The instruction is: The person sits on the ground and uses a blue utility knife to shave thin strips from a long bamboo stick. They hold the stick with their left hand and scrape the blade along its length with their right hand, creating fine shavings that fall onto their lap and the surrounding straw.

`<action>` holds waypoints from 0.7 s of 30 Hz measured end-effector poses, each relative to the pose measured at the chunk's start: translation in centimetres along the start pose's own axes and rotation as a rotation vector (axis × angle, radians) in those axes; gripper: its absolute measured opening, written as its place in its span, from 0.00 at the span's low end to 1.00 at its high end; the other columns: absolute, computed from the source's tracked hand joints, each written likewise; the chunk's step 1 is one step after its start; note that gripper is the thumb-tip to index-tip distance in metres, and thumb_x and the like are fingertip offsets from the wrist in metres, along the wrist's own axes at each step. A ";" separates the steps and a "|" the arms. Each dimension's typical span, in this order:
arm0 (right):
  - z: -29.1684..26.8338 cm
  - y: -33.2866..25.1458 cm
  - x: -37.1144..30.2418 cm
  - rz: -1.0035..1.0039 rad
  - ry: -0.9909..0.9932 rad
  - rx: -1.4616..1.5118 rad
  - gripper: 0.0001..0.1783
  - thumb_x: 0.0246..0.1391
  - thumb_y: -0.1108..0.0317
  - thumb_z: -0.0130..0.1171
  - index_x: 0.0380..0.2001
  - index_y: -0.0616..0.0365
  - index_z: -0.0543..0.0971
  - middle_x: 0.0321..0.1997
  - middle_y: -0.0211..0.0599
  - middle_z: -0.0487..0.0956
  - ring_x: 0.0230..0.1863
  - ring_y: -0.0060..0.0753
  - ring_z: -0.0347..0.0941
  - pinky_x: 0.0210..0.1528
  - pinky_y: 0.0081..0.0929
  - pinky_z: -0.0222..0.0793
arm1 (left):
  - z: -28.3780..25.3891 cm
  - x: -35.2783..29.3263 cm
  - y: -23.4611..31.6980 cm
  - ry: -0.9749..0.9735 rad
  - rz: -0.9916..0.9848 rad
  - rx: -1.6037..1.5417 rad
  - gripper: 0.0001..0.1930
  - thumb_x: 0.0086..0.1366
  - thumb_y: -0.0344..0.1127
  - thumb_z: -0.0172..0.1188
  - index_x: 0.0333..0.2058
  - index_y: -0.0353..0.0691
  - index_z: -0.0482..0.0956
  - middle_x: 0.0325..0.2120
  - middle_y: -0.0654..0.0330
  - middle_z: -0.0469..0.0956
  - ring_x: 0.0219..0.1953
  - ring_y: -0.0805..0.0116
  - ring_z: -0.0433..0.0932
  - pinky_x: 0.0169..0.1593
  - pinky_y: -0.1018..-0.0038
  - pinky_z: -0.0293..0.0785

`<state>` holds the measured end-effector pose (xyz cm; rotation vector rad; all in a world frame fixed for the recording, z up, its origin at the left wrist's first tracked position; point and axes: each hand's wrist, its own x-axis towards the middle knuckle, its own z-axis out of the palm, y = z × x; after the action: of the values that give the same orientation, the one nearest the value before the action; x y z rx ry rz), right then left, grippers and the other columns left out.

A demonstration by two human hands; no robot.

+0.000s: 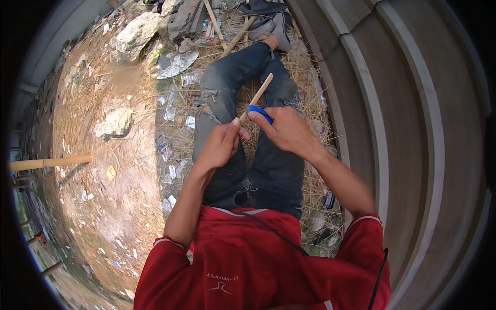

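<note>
A thin strip of light wood or bamboo slants up and to the right over my legs. Its lower part is gripped by my left hand, thumb lying along it. My right hand is closed around a blue cutter, which meets the strip just above the left thumb. The cutter's blade is too small to make out. Both hands are close together above my dark, torn trousers, and my legs stretch out on the ground.
A corrugated metal wall rises close on my right. Dry straw and litter cover the ground around my legs. Rocks and wooden sticks lie ahead; another stone and a pole are to the left.
</note>
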<state>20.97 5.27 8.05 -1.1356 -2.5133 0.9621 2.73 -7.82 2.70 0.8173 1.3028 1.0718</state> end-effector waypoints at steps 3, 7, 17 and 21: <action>2.1 1.3 0.3 -0.051 0.085 -0.059 0.33 0.69 0.43 0.56 0.24 0.66 0.81 0.16 0.55 0.74 0.20 0.55 0.72 0.29 0.50 0.66 | 0.2 0.1 0.0 0.055 -0.011 0.042 0.31 0.82 0.56 0.40 0.36 0.33 0.79 0.13 0.73 0.57 0.13 0.82 0.53 0.19 0.78 0.50; -1.0 5.6 4.8 0.157 0.289 -0.072 0.38 0.69 0.38 0.53 0.23 0.66 0.81 0.17 0.57 0.75 0.21 0.56 0.74 0.31 0.52 0.67 | 0.1 -0.7 -1.1 0.043 -0.007 0.075 0.31 0.83 0.54 0.39 0.35 0.32 0.80 0.13 0.73 0.58 0.13 0.81 0.55 0.19 0.78 0.52; -2.5 3.7 2.5 0.036 0.238 0.190 0.38 0.68 0.37 0.54 0.22 0.67 0.77 0.14 0.46 0.68 0.18 0.41 0.64 0.27 0.45 0.61 | -0.7 -0.7 0.2 -0.015 0.073 0.083 0.29 0.83 0.55 0.38 0.42 0.35 0.80 0.12 0.70 0.65 0.13 0.81 0.62 0.19 0.80 0.58; 0.0 0.1 -0.5 -0.042 0.090 0.096 0.36 0.68 0.37 0.54 0.26 0.64 0.82 0.17 0.53 0.75 0.22 0.57 0.74 0.29 0.50 0.66 | -0.1 0.3 1.5 0.027 0.103 0.080 0.27 0.82 0.55 0.40 0.47 0.37 0.80 0.11 0.70 0.64 0.12 0.81 0.62 0.18 0.81 0.59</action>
<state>21.36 4.97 8.08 -1.0694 -2.3834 0.9876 2.40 -7.00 4.02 0.9414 1.3449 1.1210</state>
